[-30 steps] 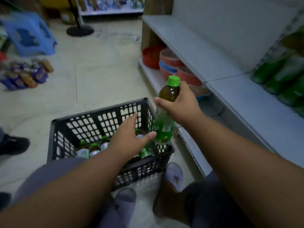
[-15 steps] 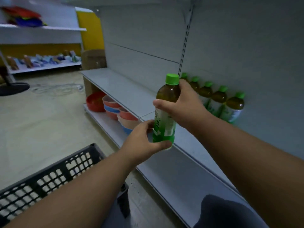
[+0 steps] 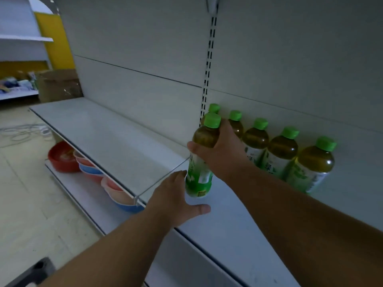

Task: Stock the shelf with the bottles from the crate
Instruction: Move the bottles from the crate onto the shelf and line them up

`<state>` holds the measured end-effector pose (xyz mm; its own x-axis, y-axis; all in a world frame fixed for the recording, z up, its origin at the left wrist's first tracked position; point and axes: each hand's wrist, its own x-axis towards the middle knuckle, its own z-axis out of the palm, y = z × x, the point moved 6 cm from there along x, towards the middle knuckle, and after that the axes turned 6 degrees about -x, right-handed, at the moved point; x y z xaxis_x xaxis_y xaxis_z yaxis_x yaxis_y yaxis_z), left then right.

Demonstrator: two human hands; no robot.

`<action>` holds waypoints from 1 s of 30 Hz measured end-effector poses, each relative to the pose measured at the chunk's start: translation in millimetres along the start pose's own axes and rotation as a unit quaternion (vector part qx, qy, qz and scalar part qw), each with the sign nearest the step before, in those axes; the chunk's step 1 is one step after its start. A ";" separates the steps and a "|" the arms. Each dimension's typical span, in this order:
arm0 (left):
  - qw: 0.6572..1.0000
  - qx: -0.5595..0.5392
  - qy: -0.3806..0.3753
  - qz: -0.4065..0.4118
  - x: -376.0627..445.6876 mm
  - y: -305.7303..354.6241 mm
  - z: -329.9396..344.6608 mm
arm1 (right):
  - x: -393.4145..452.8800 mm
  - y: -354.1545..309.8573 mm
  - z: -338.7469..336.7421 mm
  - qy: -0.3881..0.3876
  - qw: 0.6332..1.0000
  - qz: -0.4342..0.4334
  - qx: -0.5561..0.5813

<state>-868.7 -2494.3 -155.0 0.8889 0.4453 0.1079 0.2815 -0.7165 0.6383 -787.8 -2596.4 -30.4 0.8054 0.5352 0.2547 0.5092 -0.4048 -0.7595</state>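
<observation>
Bottle (image 3: 202,160), a second ago just over crate, now up at shelf (image 3: 238,220), base touching or just off board, cannot tell. Right hand (image 3: 217,154) wrapped round its shoulder. Left hand (image 3: 178,197), off bottle base since half-second back, fingers spread flat beside it. Row of bottles (image 3: 284,154) just beyond right hand. Likely setting down; release remains.

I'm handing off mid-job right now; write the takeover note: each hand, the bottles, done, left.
Right hand: grips a green-capped tea bottle by its shoulder, upright, low over the white metal shelf.
Left hand: open, fingers by the bottle's base, holding nothing.
Done: five matching bottles line the back panel.
Left: set this one down in front of the row. Only a corner of the dark plastic crate shows; contents unseen.
</observation>
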 end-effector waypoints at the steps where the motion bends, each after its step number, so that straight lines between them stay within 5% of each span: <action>1: 1.000 0.020 -0.008 -0.002 9.2 -6.1 7.4 | 7.0 6.7 5.2 0.000 1.000 0.004 -0.003; 8: 0.984 0.168 -0.036 -0.042 28.6 -31.1 43.1 | 14.5 41.4 19.8 0.030 0.999 0.040 -0.014; 12: 0.979 0.196 -0.042 -0.045 27.6 -32.9 44.4 | 0.9 70.9 39.6 -0.007 0.992 0.064 -0.113; 30: 0.977 0.205 -0.051 -0.039 27.6 -34.5 47.2 | 35.1 93.3 49.5 0.003 0.970 0.093 -0.223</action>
<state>-836.9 -2482.6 -210.0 0.8848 0.4655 -0.0188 0.4515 -0.8468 0.2811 -727.1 -2578.6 -121.9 0.8969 0.4190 0.1418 0.4346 -0.7752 -0.4585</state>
